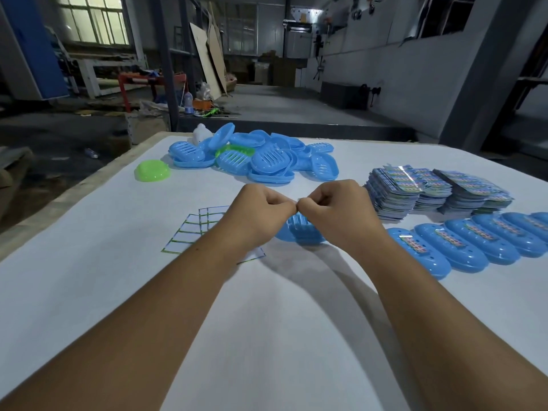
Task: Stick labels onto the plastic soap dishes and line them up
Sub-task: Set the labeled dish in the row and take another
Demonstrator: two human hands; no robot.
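My left hand (261, 209) and my right hand (335, 209) meet fingertip to fingertip above a blue soap dish (299, 232) that lies on the white table (267, 321). Both hands have curled fingers that pinch something small between them; it is too small to make out. A row of labelled blue soap dishes (474, 241) runs along the right. Stacks of shiny labels (436, 191) sit behind that row. Used backing sheets (192, 232) with empty label outlines lie left of my left hand.
A heap of blue soap dishes (261, 157) with one green one fills the far middle of the table. A green lid (152, 171) lies alone at the far left. The table's left edge (74, 197) drops to a cluttered workshop floor.
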